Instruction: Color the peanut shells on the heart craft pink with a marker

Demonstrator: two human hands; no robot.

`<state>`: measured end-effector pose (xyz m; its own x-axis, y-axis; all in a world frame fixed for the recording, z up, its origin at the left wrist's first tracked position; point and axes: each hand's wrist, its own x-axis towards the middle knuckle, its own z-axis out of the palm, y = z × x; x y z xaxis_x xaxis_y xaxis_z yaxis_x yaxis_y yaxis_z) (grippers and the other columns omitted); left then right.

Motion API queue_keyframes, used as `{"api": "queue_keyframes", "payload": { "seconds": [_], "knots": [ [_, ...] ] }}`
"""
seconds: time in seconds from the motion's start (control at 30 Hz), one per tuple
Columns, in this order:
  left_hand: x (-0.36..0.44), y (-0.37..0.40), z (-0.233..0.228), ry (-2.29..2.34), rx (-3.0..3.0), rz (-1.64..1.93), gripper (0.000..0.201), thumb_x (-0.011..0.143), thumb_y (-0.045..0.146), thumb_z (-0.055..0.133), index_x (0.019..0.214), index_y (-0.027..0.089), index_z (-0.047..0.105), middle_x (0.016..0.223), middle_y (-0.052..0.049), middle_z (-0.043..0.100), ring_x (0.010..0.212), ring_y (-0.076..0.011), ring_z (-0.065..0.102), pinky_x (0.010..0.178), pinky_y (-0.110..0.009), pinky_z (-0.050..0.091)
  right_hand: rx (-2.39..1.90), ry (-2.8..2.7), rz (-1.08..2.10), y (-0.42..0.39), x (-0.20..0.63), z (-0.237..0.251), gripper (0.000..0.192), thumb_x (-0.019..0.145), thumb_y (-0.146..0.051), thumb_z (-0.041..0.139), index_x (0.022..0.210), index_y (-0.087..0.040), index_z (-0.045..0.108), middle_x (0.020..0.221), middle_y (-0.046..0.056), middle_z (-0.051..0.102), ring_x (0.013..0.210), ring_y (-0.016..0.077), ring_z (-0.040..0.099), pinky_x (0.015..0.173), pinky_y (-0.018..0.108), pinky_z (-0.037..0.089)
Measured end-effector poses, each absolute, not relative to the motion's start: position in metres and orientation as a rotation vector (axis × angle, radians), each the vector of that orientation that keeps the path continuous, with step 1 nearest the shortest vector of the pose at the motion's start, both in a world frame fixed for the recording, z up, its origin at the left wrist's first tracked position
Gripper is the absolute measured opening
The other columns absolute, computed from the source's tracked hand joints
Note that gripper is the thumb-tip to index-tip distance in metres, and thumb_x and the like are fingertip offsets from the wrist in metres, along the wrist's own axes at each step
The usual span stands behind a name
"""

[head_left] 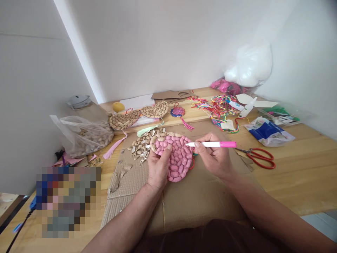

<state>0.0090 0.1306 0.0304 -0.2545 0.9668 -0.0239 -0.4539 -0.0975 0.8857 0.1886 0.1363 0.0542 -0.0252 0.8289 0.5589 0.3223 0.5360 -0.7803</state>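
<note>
My left hand (158,167) grips a round disc covered in peanut shells (177,160), its thumb lying on the front. Most shells on the disc are coloured pink; those along the upper left rim keep their natural tan. Between the fingers of my right hand (214,154) is a white marker with a pink end (210,144). Its tip points left and meets or nearly meets the disc's upper right part. A bit of red cord (192,163) shows at the disc's right edge. Behind my left hand lies a heap of peanut shells (142,146).
Cardboard (200,200) covers the table under my hands. Red-handled scissors (260,158) lie to the right, near a blue and white packet (270,131). Farther back are two plain peanut discs (155,109), tangled coloured cords (223,105) and a plastic bag of peanuts (86,138).
</note>
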Motion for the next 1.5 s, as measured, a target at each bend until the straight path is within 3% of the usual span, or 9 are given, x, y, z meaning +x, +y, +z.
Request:
{"api": "queue_keyframes", "payload": {
  "seconds": [0.27, 0.5, 0.7, 0.9, 1.1, 1.5],
  "knots": [
    [0.0097, 0.1303, 0.0318, 0.991, 0.75, 1.606, 0.039, 0.077, 0.039, 0.085, 0.105, 0.017, 0.069, 0.109, -0.011, 0.077, 0.114, -0.0319, 0.072, 0.105, -0.051, 0.054, -0.997, -1.632, 0.289, 0.1393, 0.19, 0.0577, 0.008, 0.097, -0.022, 0.062, 0.09, -0.023, 0.057, 0.074, -0.002, 0.062, 0.063, 0.0118, 0.059, 0.057, 0.024, 0.046],
    [0.0102, 0.13, 0.0317, 1.002, 0.728, 1.585, 0.038, 0.077, 0.04, 0.085, 0.103, 0.017, 0.069, 0.112, -0.011, 0.077, 0.113, -0.0313, 0.072, 0.105, -0.05, 0.054, -0.999, -1.683, 0.353, 0.1379, 0.1875, 0.0572, 0.006, 0.097, -0.025, 0.063, 0.092, -0.022, 0.06, 0.081, 0.001, 0.068, 0.07, 0.0141, 0.066, 0.062, 0.026, 0.051],
    [0.0104, 0.1296, 0.0323, 0.997, 0.698, 1.568, 0.039, 0.077, 0.04, 0.085, 0.104, 0.018, 0.069, 0.112, -0.01, 0.077, 0.112, -0.0311, 0.072, 0.105, -0.05, 0.054, -0.982, -1.621, 0.359, 0.1387, 0.1905, 0.0587, 0.008, 0.098, -0.027, 0.062, 0.091, -0.023, 0.059, 0.075, -0.001, 0.065, 0.062, 0.0133, 0.062, 0.056, 0.026, 0.049],
    [0.011, 0.1291, 0.0328, 0.991, 0.694, 1.559, 0.045, 0.074, 0.04, 0.086, 0.109, 0.019, 0.069, 0.11, -0.01, 0.078, 0.11, -0.0312, 0.073, 0.103, -0.051, 0.055, -1.026, -1.692, 0.375, 0.1383, 0.1888, 0.0553, 0.007, 0.097, -0.028, 0.064, 0.093, -0.023, 0.061, 0.084, 0.003, 0.071, 0.076, 0.0173, 0.068, 0.067, 0.03, 0.053],
    [0.0107, 0.1292, 0.033, 0.994, 0.685, 1.56, 0.044, 0.075, 0.039, 0.086, 0.109, 0.018, 0.069, 0.111, -0.011, 0.078, 0.109, -0.0311, 0.074, 0.101, -0.05, 0.056, -1.047, -1.665, 0.27, 0.1392, 0.1928, 0.0595, 0.006, 0.096, -0.025, 0.063, 0.091, -0.023, 0.06, 0.077, 0.001, 0.068, 0.066, 0.015, 0.064, 0.059, 0.027, 0.049],
    [0.0103, 0.1294, 0.0307, 1.007, 0.703, 1.559, 0.044, 0.074, 0.041, 0.087, 0.109, 0.018, 0.07, 0.11, -0.01, 0.078, 0.109, -0.0313, 0.074, 0.101, -0.05, 0.056, -1.039, -1.673, 0.267, 0.1413, 0.1948, 0.06, 0.006, 0.096, -0.025, 0.063, 0.09, -0.023, 0.06, 0.077, 0.001, 0.069, 0.068, 0.0162, 0.064, 0.063, 0.029, 0.05]
  ]
}}
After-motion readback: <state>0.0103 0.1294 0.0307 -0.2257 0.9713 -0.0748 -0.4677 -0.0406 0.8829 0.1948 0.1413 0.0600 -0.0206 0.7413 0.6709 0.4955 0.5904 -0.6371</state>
